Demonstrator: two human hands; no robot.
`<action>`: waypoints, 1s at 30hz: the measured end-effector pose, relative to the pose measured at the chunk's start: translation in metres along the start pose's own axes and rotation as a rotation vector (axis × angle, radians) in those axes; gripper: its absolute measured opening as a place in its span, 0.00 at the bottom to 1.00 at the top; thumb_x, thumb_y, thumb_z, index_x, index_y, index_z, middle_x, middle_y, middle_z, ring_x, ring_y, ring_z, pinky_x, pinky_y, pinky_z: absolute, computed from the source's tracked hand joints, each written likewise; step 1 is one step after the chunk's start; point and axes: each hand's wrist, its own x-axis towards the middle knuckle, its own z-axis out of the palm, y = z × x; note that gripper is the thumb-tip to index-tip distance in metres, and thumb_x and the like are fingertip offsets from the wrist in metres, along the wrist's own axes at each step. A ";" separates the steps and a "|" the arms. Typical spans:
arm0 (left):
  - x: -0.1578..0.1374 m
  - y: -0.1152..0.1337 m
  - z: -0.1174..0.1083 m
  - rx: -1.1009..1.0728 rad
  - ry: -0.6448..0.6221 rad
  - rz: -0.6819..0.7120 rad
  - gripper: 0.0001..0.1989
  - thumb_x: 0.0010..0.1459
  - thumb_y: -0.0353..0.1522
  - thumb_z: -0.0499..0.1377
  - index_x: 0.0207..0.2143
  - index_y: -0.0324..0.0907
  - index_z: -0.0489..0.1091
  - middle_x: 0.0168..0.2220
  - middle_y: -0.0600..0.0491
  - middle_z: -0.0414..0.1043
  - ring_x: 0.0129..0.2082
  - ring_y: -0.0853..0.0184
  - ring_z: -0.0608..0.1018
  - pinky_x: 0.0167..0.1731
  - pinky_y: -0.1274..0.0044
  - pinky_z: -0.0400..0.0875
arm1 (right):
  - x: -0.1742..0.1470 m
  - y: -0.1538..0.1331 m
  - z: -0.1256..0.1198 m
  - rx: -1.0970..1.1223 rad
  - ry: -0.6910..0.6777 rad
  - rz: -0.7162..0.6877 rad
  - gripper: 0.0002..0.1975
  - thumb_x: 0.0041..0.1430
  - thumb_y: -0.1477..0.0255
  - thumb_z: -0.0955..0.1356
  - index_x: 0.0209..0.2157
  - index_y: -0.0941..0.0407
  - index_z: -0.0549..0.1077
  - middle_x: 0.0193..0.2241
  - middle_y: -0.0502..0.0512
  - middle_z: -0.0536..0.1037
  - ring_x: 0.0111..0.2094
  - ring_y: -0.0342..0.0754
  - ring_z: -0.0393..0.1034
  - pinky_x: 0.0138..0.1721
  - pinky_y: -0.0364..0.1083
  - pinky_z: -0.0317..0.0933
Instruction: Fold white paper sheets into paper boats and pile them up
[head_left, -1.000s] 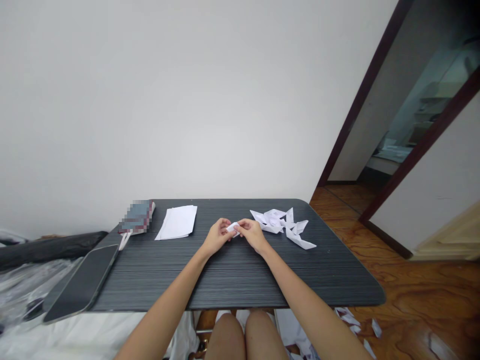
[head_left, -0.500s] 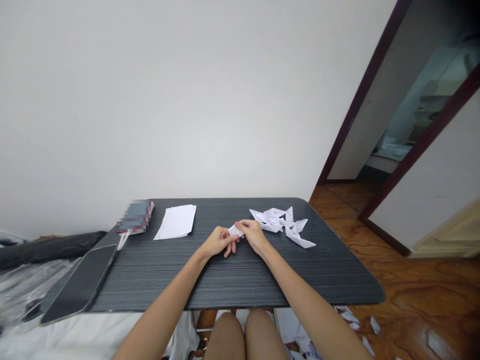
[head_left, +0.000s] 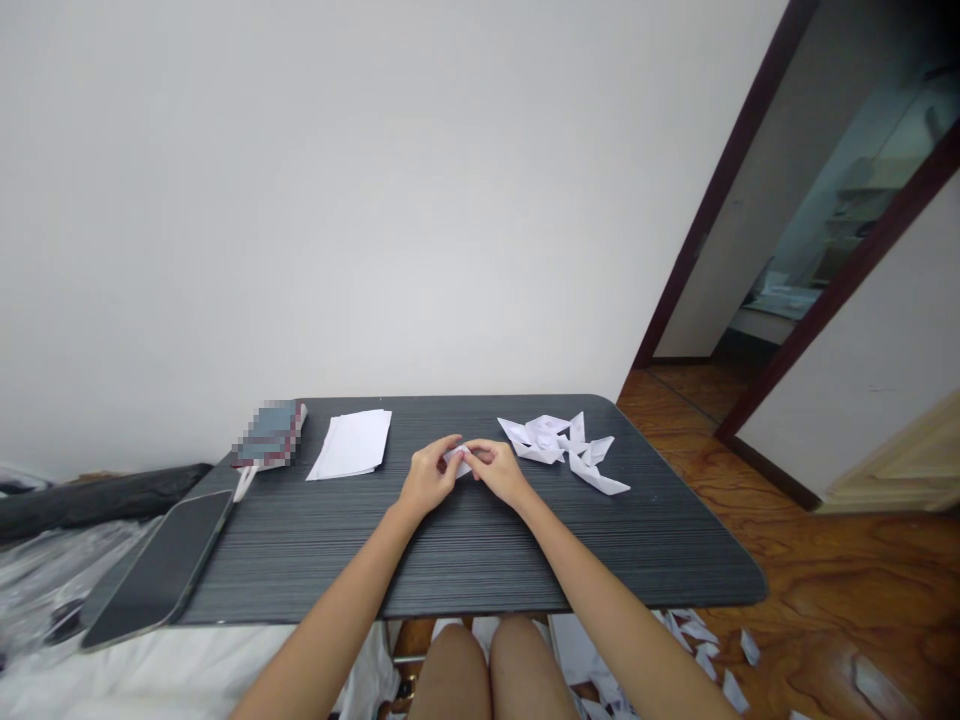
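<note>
Between my hands is a small folded piece of white paper (head_left: 463, 468), mostly covered by my fingers. My left hand (head_left: 429, 478) pinches it from the left, thumb against the paper. From the right, my right hand (head_left: 499, 468) grips the same paper with thumb and fingertips, close to the left thumb. Just right of my right hand lies a group of folded white paper boats (head_left: 598, 472), several of them touching one another. A stack of white paper sheets (head_left: 351, 445) rests flat on the table to the left of my hands.
The dark table (head_left: 480, 580) stands against a white wall. At its left are a blurred pouch-like item (head_left: 270, 432) with a white strap and a tablet-like dark slab (head_left: 161, 570) over the edge. White paper pieces (head_left: 697, 630) litter the wooden floor at right.
My left fingers have risen and curled around the paper's far side. Both thumbs have come together at its middle, and the paper is more covered than before.
</note>
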 end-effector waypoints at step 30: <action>-0.001 -0.005 -0.013 -0.304 -0.327 0.109 0.15 0.50 0.34 0.55 0.41 0.38 0.65 0.45 0.47 0.65 0.43 0.65 0.70 0.40 0.74 0.68 | 0.000 -0.003 -0.020 -0.125 0.036 -0.134 0.08 0.53 0.68 0.60 0.30 0.57 0.66 0.25 0.51 0.69 0.24 0.42 0.65 0.26 0.41 0.60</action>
